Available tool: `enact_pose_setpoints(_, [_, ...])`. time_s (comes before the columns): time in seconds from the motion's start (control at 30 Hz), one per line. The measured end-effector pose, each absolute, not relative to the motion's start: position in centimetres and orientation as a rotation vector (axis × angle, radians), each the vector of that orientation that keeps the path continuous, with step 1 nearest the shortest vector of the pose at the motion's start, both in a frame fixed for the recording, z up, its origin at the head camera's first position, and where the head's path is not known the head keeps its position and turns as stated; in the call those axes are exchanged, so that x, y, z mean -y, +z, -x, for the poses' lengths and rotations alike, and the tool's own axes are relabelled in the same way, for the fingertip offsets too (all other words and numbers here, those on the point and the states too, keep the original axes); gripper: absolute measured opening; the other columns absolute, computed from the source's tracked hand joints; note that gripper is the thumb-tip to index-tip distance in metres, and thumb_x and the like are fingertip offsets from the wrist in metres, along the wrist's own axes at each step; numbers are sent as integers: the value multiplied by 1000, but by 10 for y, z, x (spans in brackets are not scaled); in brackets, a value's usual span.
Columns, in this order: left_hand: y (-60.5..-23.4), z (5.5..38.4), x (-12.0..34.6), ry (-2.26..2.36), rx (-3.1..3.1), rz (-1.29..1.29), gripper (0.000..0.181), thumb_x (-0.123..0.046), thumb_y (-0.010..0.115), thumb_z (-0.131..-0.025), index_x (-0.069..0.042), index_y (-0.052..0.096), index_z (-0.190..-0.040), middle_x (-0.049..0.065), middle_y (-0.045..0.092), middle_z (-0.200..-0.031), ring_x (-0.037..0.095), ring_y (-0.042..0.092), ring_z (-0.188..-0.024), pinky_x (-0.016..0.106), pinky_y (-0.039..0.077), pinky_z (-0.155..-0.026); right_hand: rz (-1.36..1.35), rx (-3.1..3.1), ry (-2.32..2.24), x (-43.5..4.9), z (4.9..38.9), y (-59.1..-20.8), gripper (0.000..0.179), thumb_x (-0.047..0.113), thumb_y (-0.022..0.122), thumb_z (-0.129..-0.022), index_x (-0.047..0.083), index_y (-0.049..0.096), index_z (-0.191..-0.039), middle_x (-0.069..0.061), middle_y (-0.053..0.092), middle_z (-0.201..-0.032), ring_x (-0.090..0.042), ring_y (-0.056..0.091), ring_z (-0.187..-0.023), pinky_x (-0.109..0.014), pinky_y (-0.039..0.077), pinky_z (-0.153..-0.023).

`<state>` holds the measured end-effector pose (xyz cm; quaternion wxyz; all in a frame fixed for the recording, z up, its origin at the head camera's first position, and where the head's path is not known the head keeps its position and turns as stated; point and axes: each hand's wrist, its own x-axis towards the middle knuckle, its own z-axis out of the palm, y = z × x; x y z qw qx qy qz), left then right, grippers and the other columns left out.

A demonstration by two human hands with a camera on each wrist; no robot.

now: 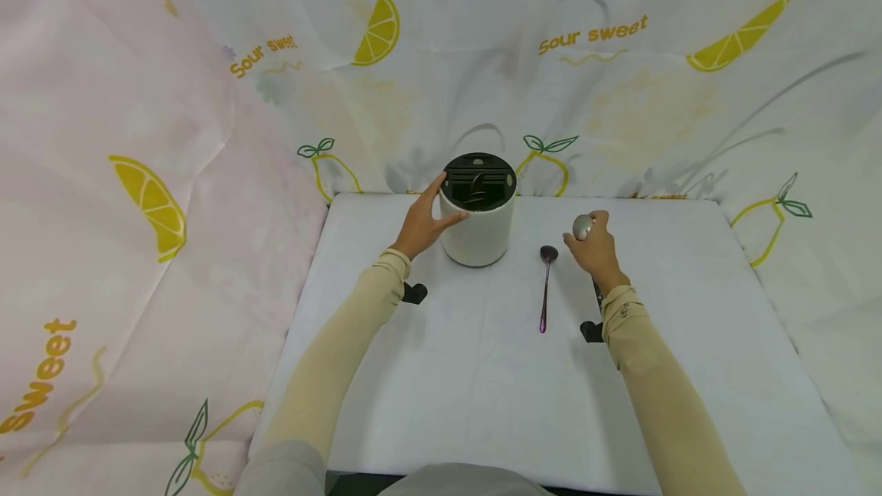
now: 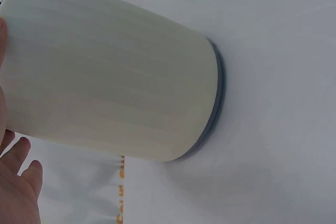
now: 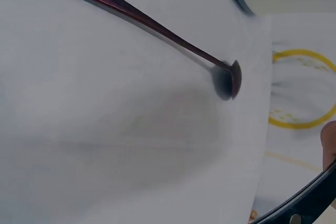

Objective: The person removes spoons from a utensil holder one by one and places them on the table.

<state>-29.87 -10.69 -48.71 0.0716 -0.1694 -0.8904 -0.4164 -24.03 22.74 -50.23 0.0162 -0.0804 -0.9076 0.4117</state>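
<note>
A white canister (image 1: 478,237) with a black slotted lid (image 1: 478,182) stands upright near the back of the table. My left hand (image 1: 425,222) rests on its upper left side, thumb across the front and index finger at the lid's edge. In the left wrist view, the other fingers (image 2: 23,166) are spread past the canister wall. My right hand (image 1: 596,249) grips a spoon, its silver bowl (image 1: 583,226) showing above the fingers. The spoon's dark handle (image 3: 302,203) has a metal rivet. Between canister and right hand lies a purple spoon (image 1: 545,289), its bowl toward the back.
A white cloth covers the table (image 1: 475,389). Behind it and at the sides hangs a lemon-print curtain (image 1: 441,83), close to the canister. Black camera mounts (image 1: 415,294) sit at both wrists.
</note>
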Motion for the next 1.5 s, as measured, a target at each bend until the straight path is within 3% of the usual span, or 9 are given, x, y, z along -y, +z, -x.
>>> enact_pose_setpoints(0.17, [-488,299,108,-1251,2673,507,90,-61,59,-67,-33,15,-139,-19,23,-138,7,29,-123,37,28,-100,347,2837,1334,-227,239,-512,55,31,49,-85,2,22,-123,-23,51,-92,-28,58,-61,-33,48,-47])
enact_pose_setpoints(0.33, [-487,298,108,-1250,2677,510,89,-60,60,-67,-33,14,-139,-18,23,-138,9,28,-123,38,28,-100,433,2828,1470,-228,238,-526,60,32,46,-86,-3,16,-125,-29,46,-100,-25,58,-44,-36,52,-47])
enact_pose_setpoints(0.57, [-487,297,107,-1253,2681,511,88,-61,59,-67,-37,12,-138,-18,22,-138,8,28,-123,37,27,-101,510,2917,1432,-231,237,-539,66,32,43,-87,-6,9,-129,-36,42,-106,-27,60,-49,-40,52,-64])
enact_pose_setpoints(0.7, [-487,297,107,-1258,2680,508,88,-61,59,-67,-38,12,-138,-19,22,-138,7,28,-123,37,28,-101,535,2996,1313,-233,238,-544,69,33,42,-87,-8,7,-130,-38,42,-107,-28,61,-54,-44,43,-84])
enact_pose_setpoints(0.83, [-486,297,107,-1257,2674,513,88,-60,60,-67,-37,13,-138,-19,22,-138,7,28,-123,37,28,-100,548,3028,1256,-234,240,-547,70,34,42,-87,-10,8,-129,-40,42,-107,-30,61,-60,-45,39,-89])
enact_pose_setpoints(1.0, [-486,297,107,-1244,2691,500,88,-61,59,-67,-39,11,-137,-21,20,-138,6,27,-123,36,27,-101,540,3043,1235,-235,242,-548,66,32,40,-88,-13,12,-127,-40,42,-106,-31,61,-62,-43,43,-84])
enact_pose_setpoints(1.23, [-486,296,107,-1246,2694,489,88,-60,59,-67,-40,11,-137,-20,21,-138,6,27,-123,35,28,-100,541,3018,1198,-232,242,-546,57,22,46,-85,-15,21,-122,-39,45,-100,-27,62,-54,-30,52,-55])
enact_pose_setpoints(1.37, [-487,296,107,-1263,2693,492,88,-60,59,-67,-40,10,-137,-19,21,-138,7,26,-124,38,27,-101,503,3032,1064,-231,240,-545,56,22,51,-84,-17,29,-117,-36,48,-95,-31,61,-63,-36,50,-58])
enact_pose_setpoints(1.5, [-488,298,107,-1263,2693,491,88,-61,59,-67,-42,9,-137,-20,20,-138,6,25,-124,39,27,-101,410,3042,913,-233,237,-547,48,29,56,-83,-14,46,-103,-28,54,-86,-35,55,-69,-39,46,-52])
